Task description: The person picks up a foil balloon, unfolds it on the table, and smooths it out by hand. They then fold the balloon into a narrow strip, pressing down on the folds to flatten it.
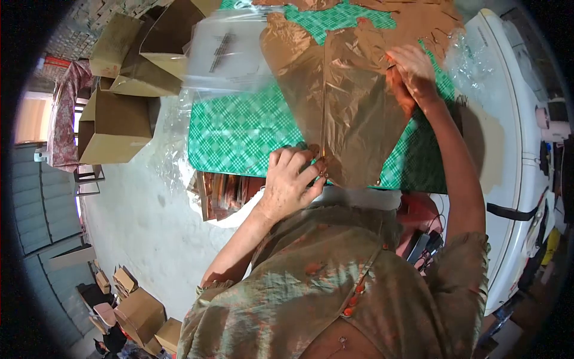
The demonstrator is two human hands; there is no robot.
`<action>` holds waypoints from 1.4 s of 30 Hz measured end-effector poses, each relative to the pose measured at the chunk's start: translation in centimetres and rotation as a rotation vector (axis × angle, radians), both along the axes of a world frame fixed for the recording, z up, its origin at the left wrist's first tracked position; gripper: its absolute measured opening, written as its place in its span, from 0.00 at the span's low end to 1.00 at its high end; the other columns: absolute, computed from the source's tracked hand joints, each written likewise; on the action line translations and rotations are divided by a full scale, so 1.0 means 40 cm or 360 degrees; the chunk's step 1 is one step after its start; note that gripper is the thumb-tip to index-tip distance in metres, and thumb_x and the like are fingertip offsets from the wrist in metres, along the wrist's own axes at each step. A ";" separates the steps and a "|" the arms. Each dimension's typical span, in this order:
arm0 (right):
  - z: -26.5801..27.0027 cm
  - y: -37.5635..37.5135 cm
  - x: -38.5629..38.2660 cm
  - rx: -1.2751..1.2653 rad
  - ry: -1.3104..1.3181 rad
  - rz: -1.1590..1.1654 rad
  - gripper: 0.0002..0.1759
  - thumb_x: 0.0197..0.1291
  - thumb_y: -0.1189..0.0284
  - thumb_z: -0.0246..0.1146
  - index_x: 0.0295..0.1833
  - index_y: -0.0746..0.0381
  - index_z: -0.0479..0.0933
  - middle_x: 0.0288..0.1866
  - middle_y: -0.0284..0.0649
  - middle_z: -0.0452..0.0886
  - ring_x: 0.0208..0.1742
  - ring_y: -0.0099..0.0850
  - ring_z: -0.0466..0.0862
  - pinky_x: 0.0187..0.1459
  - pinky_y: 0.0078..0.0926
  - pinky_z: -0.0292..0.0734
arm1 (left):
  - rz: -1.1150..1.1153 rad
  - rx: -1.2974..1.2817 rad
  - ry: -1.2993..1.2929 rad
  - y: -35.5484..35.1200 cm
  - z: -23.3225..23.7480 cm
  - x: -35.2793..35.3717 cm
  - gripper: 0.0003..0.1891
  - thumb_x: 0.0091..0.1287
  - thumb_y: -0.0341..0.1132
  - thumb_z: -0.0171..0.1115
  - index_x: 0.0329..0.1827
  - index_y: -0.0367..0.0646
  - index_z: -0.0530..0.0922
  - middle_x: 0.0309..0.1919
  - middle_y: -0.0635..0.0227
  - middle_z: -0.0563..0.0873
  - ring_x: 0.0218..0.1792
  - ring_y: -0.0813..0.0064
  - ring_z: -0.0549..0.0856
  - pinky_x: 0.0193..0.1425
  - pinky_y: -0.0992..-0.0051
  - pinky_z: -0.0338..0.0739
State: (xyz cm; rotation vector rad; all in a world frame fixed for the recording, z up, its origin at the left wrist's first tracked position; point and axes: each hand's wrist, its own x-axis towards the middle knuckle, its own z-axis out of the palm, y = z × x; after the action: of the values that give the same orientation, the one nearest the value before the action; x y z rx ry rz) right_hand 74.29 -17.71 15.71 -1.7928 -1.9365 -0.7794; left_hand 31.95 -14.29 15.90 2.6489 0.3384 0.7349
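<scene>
A thin, crinkled brown plastic sheet or bag (359,107) lies over the green checked tablecloth (233,131). At its near left edge, my left hand (293,179) has its fingers bent and pressed onto the plastic; what is between the fingertips is too small to tell. My right hand (412,75) is at the upper right edge of the sheet, fingers curled together around something I cannot make out. Left of the sheet is a stack of clear plastic bags (227,54) with dark print. More brown plastic (418,24) spreads across the far side.
Open cardboard boxes (119,122) stand at the left. A white appliance-like surface (502,119) runs along the right, with crumpled clear plastic (469,63) near it. Bundled brown material (227,194) sits under the table's near left edge. More boxes (140,314) are at the lower left.
</scene>
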 end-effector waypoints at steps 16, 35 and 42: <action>-0.001 -0.005 0.013 -0.0053 0.0099 0.0013 0.22 0.58 0.73 0.66 0.60 0.60 0.83 0.57 0.40 0.88 0.61 0.45 0.84 0.63 0.43 0.77 | 0.0003 0.0033 -0.0045 0.002 -0.013 0.003 0.16 0.61 0.39 0.74 0.51 0.51 0.86 0.52 0.67 0.81 0.52 0.60 0.79 0.56 0.58 0.69; 0.044 -0.007 -0.042 -0.0215 0.0159 -0.0166 0.25 0.58 0.75 0.66 0.62 0.53 0.83 0.66 0.37 0.84 0.72 0.43 0.77 0.69 0.49 0.70 | -0.0029 0.0067 -0.0003 0.003 0.000 -0.003 0.19 0.63 0.41 0.74 0.57 0.54 0.87 0.54 0.69 0.82 0.53 0.64 0.78 0.58 0.59 0.69; 0.056 0.094 -0.218 -0.0317 0.0257 0.0193 0.25 0.61 0.76 0.67 0.65 0.49 0.83 0.72 0.35 0.79 0.76 0.40 0.73 0.72 0.49 0.70 | -0.0024 0.0059 0.0009 0.004 -0.006 -0.005 0.18 0.63 0.40 0.75 0.57 0.53 0.88 0.53 0.69 0.83 0.54 0.63 0.78 0.58 0.59 0.69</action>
State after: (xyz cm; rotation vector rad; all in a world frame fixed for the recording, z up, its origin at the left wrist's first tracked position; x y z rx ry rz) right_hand 65.56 -13.96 17.96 -1.7675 -2.0513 -0.4003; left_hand 31.75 -14.13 15.67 2.6858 0.3090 0.7358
